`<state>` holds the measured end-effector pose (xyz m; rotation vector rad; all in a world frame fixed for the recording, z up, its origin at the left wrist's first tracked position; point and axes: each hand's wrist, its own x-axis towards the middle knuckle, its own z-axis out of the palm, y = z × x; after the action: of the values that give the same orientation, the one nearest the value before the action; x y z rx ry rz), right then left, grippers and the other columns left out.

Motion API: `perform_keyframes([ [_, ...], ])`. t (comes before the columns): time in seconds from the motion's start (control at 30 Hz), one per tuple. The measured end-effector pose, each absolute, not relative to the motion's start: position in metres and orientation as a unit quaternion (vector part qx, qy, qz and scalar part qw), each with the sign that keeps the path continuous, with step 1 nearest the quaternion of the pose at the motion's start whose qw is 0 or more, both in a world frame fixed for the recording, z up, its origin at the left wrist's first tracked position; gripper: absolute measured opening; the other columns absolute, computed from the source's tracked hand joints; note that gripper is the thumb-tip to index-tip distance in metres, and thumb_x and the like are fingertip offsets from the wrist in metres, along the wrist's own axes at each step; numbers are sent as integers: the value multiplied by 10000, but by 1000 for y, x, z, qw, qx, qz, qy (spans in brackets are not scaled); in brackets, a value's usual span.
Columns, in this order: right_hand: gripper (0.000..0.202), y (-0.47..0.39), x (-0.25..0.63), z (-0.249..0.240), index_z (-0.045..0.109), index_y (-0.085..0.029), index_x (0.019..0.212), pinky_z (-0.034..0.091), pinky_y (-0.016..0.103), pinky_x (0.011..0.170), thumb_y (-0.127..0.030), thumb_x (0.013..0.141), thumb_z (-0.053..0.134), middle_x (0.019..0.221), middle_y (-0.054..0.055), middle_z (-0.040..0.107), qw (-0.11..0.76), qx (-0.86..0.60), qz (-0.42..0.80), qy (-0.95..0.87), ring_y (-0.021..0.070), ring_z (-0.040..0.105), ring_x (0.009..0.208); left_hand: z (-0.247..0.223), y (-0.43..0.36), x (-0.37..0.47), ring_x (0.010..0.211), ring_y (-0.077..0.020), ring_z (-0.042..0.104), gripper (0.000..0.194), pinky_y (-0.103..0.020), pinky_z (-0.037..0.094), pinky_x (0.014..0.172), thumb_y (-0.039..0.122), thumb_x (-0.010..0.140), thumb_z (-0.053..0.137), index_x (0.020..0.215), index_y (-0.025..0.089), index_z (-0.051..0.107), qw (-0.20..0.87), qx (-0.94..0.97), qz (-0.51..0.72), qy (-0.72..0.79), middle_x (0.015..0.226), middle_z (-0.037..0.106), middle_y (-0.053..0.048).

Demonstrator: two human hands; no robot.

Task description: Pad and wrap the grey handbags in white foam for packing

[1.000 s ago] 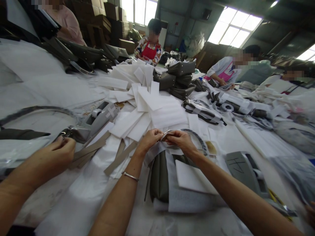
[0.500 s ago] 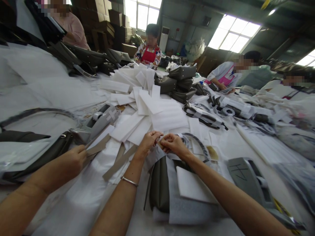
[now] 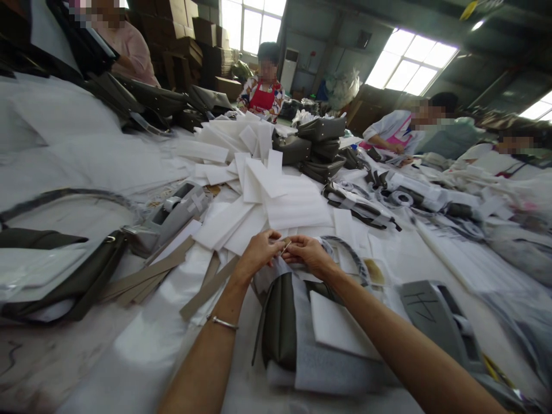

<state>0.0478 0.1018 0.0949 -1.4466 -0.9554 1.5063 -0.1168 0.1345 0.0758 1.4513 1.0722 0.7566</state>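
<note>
My left hand [image 3: 261,253] and my right hand [image 3: 309,255] meet fingertip to fingertip above the far end of a dark olive handbag [image 3: 279,328]. Both are closed in a pinch, and a thin yellowish strand [image 3: 286,247] shows between them. Its exact kind is too small to tell. Whitish wrapping [image 3: 272,275] hangs just below the fingers. A white foam sheet [image 3: 340,325] and thin white wrapping [image 3: 321,368] cover the bag's right side. Past my right wrist curves the bag's wrapped handle [image 3: 351,253].
White foam pieces [image 3: 297,201] pile up ahead. Grey tape dispensers [image 3: 440,322] [image 3: 175,213] stand on both sides. Brown-grey strips [image 3: 159,267] and another handbag [image 3: 92,276] lie left. Stacked bags [image 3: 321,144] sit farther back. Several co-workers work around the table.
Another person's hand, which was on the brown-grey strips at the left, has left the view. Those strips lie on the table. My hands have barely moved; the yellowish strand shows between them.
</note>
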Motion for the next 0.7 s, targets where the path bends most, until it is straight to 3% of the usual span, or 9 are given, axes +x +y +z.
perform_keyframes([
  [0.1, 200, 102, 50, 102, 706, -157, 906, 589, 231, 641, -233, 734, 776, 779, 52, 746, 387, -571, 607, -394, 135, 702, 670, 75, 136, -118, 498, -137, 560, 195, -219, 417, 433, 349, 743, 650, 766, 156, 663, 558, 615, 324, 453, 605, 616, 1],
  [0.27, 296, 108, 53, 110, 752, -165, 929, 421, 164, 452, -425, 798, 699, 741, 32, 717, 355, -616, 487, -507, 98, 580, 592, 75, 140, -120, 570, -127, 560, 148, -212, 413, 525, 314, 697, 645, 648, 178, 615, 542, 599, 386, 446, 596, 595, 28],
  [0.4, 296, 114, 52, 104, 744, -191, 1032, 433, 174, 491, -357, 805, 652, 784, 13, 716, 318, -610, 482, -543, 98, 580, 618, 71, 145, -119, 584, -128, 557, 122, -224, 443, 572, 300, 692, 618, 661, 183, 613, 539, 566, 438, 444, 616, 591, 30],
  [0.6, 162, 114, 58, 92, 746, -185, 864, 466, 190, 528, -199, 718, 676, 699, -18, 672, 255, -629, 443, -586, 100, 572, 589, 65, 150, -123, 617, -124, 538, 210, -235, 484, 615, 373, 733, 617, 660, 193, 537, 526, 492, 527, 451, 644, 534, 38],
  [0.7, 195, 114, 58, 91, 746, -189, 905, 466, 193, 537, -194, 721, 683, 718, -19, 686, 239, -630, 437, -596, 104, 586, 593, 66, 150, -122, 630, -125, 535, 244, -245, 503, 618, 414, 752, 614, 697, 199, 513, 538, 470, 550, 434, 663, 516, 41],
])
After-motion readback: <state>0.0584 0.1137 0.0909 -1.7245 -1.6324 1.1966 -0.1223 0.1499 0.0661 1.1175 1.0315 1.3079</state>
